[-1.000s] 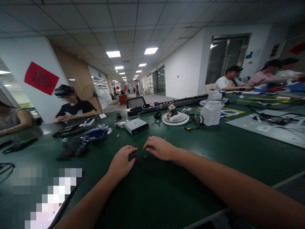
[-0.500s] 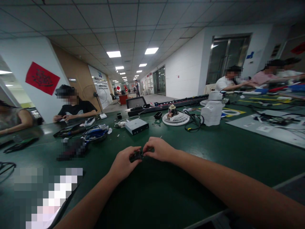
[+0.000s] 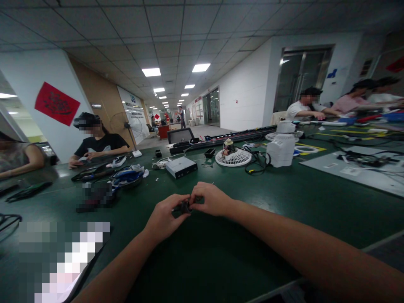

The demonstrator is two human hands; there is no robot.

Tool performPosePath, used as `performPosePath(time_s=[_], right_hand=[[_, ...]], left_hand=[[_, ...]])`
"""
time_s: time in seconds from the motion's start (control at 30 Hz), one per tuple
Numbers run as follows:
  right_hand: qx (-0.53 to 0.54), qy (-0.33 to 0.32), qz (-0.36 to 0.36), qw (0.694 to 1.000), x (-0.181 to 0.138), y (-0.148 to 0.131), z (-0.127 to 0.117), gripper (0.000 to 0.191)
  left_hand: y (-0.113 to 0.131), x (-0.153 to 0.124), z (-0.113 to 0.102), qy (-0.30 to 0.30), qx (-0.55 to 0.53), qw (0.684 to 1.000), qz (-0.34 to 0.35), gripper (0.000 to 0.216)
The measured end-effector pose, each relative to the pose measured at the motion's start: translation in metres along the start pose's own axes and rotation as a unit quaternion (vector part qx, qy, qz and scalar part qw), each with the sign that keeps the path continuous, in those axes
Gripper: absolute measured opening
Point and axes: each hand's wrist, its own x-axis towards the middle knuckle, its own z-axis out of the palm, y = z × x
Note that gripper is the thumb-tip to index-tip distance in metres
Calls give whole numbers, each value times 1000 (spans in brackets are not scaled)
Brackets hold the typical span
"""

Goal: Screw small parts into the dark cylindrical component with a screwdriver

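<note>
My left hand (image 3: 166, 213) is closed around a small dark, rounded part (image 3: 184, 206), thumb below and fingers above, just over the green table (image 3: 214, 256). My right hand (image 3: 211, 199) meets it from the right in a pinch. Its fingertips are at the part's right end, and whatever they grip is too small and hidden to name. Beyond my hands stand a silver box-shaped drive (image 3: 181, 166) with a black front and a small black tray (image 3: 209, 152).
A round white fan grille (image 3: 232, 157) with a motor on it and a white housing (image 3: 280, 150) with black cable stand at the back. A blue bundle (image 3: 128, 175) lies left. A grey board (image 3: 356, 168) is at right. A person (image 3: 97, 143) sits across the table.
My left hand has turned the dark part slightly, so its round end shows more. My right fingertips have come in closer against it. Both arms stay nearly in place.
</note>
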Motion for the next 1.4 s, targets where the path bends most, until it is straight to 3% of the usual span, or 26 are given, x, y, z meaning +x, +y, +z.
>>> performPosePath(time_s=[0.17, 0.47, 0.7, 0.9, 1.0, 1.13, 1.23, 1.4], right_hand=[[-15, 14, 54, 998, 0, -6, 0, 16], [-52, 31, 97, 993, 1, -16, 2, 14], [-12, 109, 57, 992, 1, 5, -5, 31], [-7, 154, 47, 987, 2, 9, -19, 13], [78, 175, 43, 981, 2, 4, -22, 12], [204, 153, 19, 967, 1, 1, -18, 14], [207, 128, 15, 970, 0, 1, -15, 13], [180, 140, 17, 973, 0, 1, -15, 11]], left_hand=[[0, -1, 0, 4, 0, 1000, 29, 48], [1, -1, 0, 23, 7, 1000, 16, 49], [-3, 2, 0, 49, 29, 998, -24, 52], [-8, 1, 1, 68, 33, 996, -55, 53], [-9, 1, 0, 75, 29, 994, -72, 54], [-8, 1, -1, 80, 29, 994, -73, 53], [-7, 1, -1, 82, 37, 994, -62, 55], [-5, 1, -2, 83, 41, 994, -54, 54]])
